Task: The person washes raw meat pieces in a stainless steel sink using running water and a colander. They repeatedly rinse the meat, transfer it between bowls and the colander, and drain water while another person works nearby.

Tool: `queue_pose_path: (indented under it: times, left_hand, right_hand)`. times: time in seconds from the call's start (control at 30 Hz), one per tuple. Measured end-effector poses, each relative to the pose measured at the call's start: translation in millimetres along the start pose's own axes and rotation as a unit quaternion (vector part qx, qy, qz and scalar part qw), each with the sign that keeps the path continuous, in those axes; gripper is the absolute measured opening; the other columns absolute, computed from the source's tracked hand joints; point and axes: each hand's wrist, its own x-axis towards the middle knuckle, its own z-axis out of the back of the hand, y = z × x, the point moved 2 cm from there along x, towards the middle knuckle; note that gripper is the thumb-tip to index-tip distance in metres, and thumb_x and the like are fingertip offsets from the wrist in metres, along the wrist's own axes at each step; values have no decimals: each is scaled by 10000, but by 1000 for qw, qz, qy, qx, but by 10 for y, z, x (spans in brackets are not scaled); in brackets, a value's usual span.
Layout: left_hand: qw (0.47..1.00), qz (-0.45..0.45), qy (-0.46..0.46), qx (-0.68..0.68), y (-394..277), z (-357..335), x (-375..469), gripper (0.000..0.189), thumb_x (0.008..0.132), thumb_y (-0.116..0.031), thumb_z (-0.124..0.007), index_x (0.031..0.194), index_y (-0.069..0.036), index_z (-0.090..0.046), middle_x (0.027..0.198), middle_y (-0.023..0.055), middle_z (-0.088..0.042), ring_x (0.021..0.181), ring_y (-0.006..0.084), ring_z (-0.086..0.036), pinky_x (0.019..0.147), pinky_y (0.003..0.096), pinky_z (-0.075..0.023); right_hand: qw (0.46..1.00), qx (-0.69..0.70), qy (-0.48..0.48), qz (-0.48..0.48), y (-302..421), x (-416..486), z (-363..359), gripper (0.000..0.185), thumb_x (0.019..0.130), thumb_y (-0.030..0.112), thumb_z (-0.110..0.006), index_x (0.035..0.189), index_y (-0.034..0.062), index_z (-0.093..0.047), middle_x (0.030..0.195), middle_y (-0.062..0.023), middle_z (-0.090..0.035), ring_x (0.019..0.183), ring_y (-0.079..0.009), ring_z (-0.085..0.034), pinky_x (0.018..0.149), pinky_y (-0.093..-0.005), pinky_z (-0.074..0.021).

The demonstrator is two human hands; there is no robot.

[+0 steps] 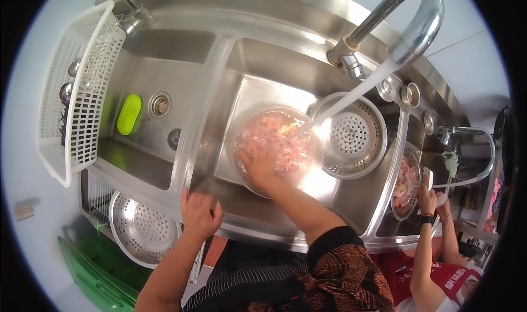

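Observation:
My right hand (257, 166) is partly under water in a round basin (243, 184) of raw, pinkish meat pieces (292, 155), in the middle stainless steel sink. Its fingers are blurred by the water, so whether they grip any meat is unclear. From the curved faucet (420, 32) a stream of water runs into the basin. A perforated metal colander (350, 133) lies against the basin's right side. My left hand (201, 213) rests on the sink's front rim, fingers somewhat apart, with nothing in it.
In the left sink (181, 71) lies a bright green oval object (129, 114). A white plastic basket (96, 89) with ladles stands far left. Below are another colander (144, 229) and a green bin (94, 271). At right, a person (428, 246) works beside a bowl of meat (405, 184).

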Motion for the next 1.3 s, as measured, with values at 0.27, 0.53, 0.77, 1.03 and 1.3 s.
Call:
queue_pose_path:
  times: [0.27, 0.53, 0.77, 1.03, 1.3]
  left_hand:
    - [1000, 8, 11, 0, 1, 13, 1, 183, 682, -185, -619, 789, -48, -565, 759, 91, -540, 799, 271, -522, 981, 503, -277]
    - [1000, 5, -2, -9, 0, 12, -2, 181, 684, -193, -617, 777, -50, -559, 751, 96, -539, 797, 276, -519, 969, 502, -285]
    - [1000, 5, 9, -7, -7, 19, 2, 168, 704, -168, -592, 816, -46, -560, 785, 97, -550, 818, 283, -518, 987, 516, -258]
    - [1000, 0, 8, 3, -4, 18, 6, 203, 674, -178, -614, 819, -41, -578, 771, 93, -550, 797, 274, -520, 974, 507, -284]
    - [1000, 2, 17, 11, -20, 29, 22, 181, 671, -179, -604, 785, -42, -574, 770, 93, -560, 794, 275, -524, 954, 507, -295]
  right_hand:
    - [932, 282, 77, -215, -449, 314, 109, 292, 840, 203, -509, 1105, 116, -596, 1108, -169, -562, 1003, -313, -565, 836, -393, -457]
    - [792, 566, -17, -228, -1069, -340, 209, 528, 795, 308, -603, 1264, 126, -445, 1229, -282, -441, 1084, -386, -503, 875, -411, -438]
    - [984, -151, -57, -78, -802, -443, -850, 537, 768, 256, -574, 1254, 66, -446, 1191, -262, -475, 1023, -391, -523, 880, -453, -413]
    - [966, 169, 138, -138, -1191, 248, -641, 354, 753, 239, -569, 1013, -2, -573, 1029, -226, -569, 1025, -356, -520, 892, -439, -392]
    - [974, 149, -121, -120, -1416, -29, -107, 457, 748, 228, -613, 1154, 52, -503, 1226, -268, -431, 1152, -390, -423, 963, -414, -363]
